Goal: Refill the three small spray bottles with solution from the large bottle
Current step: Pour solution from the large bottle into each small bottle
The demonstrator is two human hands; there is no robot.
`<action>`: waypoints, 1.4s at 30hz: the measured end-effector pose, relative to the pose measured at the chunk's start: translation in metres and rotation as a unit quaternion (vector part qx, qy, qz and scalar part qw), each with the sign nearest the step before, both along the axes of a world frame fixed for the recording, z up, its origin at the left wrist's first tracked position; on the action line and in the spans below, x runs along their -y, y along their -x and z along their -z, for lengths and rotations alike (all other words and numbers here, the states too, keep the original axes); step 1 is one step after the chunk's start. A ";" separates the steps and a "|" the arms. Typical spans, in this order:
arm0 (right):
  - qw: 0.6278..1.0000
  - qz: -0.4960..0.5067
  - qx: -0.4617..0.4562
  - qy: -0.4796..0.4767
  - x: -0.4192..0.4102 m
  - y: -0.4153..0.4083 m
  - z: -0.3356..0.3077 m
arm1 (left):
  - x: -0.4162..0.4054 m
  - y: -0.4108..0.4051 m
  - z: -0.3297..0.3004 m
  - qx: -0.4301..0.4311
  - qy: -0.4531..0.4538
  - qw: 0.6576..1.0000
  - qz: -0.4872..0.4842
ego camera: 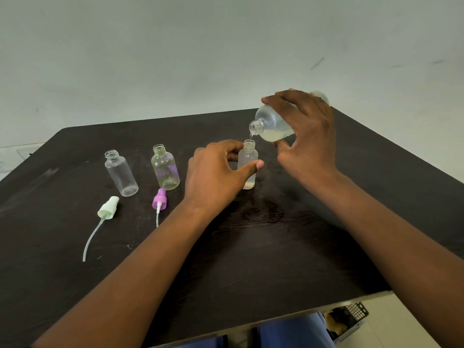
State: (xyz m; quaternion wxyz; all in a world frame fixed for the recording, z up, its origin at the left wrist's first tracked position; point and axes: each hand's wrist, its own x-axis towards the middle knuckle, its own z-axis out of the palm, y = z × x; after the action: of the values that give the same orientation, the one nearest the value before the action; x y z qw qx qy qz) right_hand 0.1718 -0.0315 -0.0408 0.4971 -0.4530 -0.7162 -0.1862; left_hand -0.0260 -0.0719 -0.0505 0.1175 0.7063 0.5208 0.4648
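My right hand point(307, 136) grips the large clear bottle point(270, 126), tilted mouth-down to the left, pale yellowish solution pooled inside. A thin stream falls from its mouth into a small frosted bottle point(248, 159), which stands upright with a little liquid at its bottom. My left hand point(216, 174) holds that small bottle between thumb and fingers. Left of it stand two uncapped small bottles: one with purple print point(165, 169) and a clear one point(121, 173), both looking empty.
Two spray heads with dip tubes lie on the dark table point(251, 247): a purple one point(159, 199) and a pale green one point(108, 208). The table's front edge runs near my lap; a pale wall stands behind.
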 end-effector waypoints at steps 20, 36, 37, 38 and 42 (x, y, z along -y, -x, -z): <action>0.999 -0.025 -0.018 0.039 0.001 0.005 0.000 | -0.002 0.000 0.002 0.008 0.001 1.000 -0.016; 0.981 -0.047 -0.141 0.123 0.009 0.014 -0.004 | -0.002 0.002 0.002 -0.002 -0.007 0.999 -0.042; 0.981 -0.046 -0.139 0.125 0.009 0.014 -0.004 | -0.002 0.002 0.002 -0.004 -0.010 0.999 -0.043; 0.982 -0.043 -0.138 0.126 0.009 0.014 -0.004 | -0.001 0.002 0.001 -0.007 -0.014 0.999 -0.043; 0.981 -0.033 -0.145 0.121 0.009 0.013 -0.004 | 0.007 0.003 -0.011 -0.017 -0.054 0.997 -0.054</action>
State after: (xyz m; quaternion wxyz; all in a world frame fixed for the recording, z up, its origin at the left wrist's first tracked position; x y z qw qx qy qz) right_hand 0.1585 -0.0401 -0.0366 0.5433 -0.5079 -0.6683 -0.0143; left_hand -0.0292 -0.0788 -0.0399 0.0450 0.6905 0.5340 0.4858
